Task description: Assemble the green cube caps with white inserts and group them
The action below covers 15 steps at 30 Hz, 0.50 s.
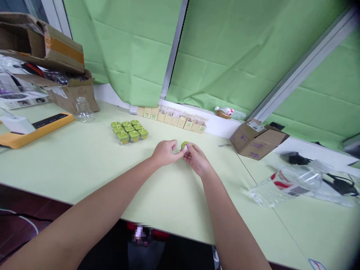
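Note:
Above the middle of the table, my right hand (pixel 196 158) pinches a small container with a green lid (pixel 184 144) and a whitish body, between thumb and fingers. My left hand (pixel 165 153) is close beside it, with curled fingers and the thumb stretched to the container's lower edge. Whether anything is inside the curled left fingers is hidden. To the left stands a tight block of several small clear containers with green lids (pixel 129 128). Behind my hands, a row of small open tan cardboard boxes (pixel 174 118) runs along the wall.
At the left are a yellow power strip (pixel 56 122), a clear glass jar (pixel 84 110) and stacked cardboard boxes (pixel 64 48). A carton (pixel 253 142) and a large plastic bottle (pixel 284 183) lie to the right. A smaller bottle (pixel 230 113) rests on the ledge.

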Each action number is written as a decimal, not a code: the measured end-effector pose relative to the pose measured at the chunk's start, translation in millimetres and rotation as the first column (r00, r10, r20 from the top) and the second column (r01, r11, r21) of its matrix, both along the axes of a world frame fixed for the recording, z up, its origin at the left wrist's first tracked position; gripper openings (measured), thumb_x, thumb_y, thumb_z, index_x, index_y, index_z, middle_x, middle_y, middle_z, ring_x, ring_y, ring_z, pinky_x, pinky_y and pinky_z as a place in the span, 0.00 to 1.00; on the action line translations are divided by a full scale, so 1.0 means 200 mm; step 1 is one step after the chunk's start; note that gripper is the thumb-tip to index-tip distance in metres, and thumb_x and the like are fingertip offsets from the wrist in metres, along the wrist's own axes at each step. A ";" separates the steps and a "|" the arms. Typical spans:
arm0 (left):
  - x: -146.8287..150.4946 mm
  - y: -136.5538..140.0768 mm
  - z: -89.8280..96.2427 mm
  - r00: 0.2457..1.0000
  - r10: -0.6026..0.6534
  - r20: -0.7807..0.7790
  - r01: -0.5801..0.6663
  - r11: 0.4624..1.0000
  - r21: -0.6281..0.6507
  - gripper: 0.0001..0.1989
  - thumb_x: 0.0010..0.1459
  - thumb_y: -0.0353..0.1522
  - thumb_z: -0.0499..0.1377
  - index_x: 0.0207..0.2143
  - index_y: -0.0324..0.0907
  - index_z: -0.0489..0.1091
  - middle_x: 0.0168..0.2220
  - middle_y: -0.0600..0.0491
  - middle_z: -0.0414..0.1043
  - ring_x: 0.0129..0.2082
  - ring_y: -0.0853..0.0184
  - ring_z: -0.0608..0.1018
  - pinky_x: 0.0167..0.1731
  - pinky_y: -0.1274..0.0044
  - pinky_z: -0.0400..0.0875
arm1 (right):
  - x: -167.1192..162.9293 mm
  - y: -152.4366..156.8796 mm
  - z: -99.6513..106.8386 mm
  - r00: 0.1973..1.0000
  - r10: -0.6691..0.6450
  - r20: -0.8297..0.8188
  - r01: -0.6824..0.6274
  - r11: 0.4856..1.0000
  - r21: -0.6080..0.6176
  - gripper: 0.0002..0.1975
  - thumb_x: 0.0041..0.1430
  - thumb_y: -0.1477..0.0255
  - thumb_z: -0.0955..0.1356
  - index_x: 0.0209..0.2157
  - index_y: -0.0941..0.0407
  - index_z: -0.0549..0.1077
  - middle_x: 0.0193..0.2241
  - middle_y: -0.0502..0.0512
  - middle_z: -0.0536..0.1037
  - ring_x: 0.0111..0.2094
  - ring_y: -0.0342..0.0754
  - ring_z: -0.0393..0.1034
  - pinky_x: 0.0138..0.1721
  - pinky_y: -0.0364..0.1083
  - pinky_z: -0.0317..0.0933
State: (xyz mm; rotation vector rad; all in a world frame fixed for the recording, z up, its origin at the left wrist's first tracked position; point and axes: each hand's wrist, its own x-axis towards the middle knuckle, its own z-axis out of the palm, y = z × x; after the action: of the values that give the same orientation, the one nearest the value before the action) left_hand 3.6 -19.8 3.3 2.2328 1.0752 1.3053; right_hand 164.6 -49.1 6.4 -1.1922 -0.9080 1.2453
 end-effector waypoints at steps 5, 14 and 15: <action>0.05 0.01 -0.05 0.989 -0.144 -0.028 0.138 0.978 -0.158 0.24 0.55 0.38 0.57 0.15 0.42 0.46 0.15 0.60 0.43 0.19 0.73 0.50 0.23 0.75 0.47 | 0.01 0.02 -0.03 0.997 -0.050 0.051 0.050 0.999 -0.009 0.18 0.51 0.57 0.73 0.40 0.52 0.71 0.29 0.50 0.77 0.27 0.44 0.71 0.28 0.42 0.65; 0.01 0.01 -0.09 0.951 -0.305 0.049 0.308 0.924 -0.227 0.25 0.50 0.46 0.64 0.46 0.45 0.65 0.46 0.49 0.69 0.44 0.62 0.72 0.40 0.73 0.67 | 0.01 0.04 -0.05 0.979 -0.138 0.150 0.145 0.989 -0.040 0.18 0.54 0.59 0.70 0.43 0.53 0.69 0.31 0.52 0.77 0.28 0.46 0.72 0.25 0.43 0.64; 0.01 0.01 -0.09 0.950 -0.308 0.058 0.313 0.919 -0.240 0.27 0.51 0.47 0.64 0.49 0.45 0.64 0.49 0.47 0.68 0.47 0.61 0.71 0.41 0.72 0.68 | 0.02 0.04 -0.06 0.968 -0.161 0.192 0.172 0.984 -0.040 0.18 0.54 0.58 0.69 0.43 0.54 0.69 0.30 0.53 0.77 0.27 0.46 0.72 0.25 0.43 0.64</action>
State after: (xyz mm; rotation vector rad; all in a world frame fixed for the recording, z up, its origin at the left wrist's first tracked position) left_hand 6.1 -18.6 -15.1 2.0927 0.7850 0.9983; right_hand 168.5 -40.8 -5.6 -1.4197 -0.8937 1.0420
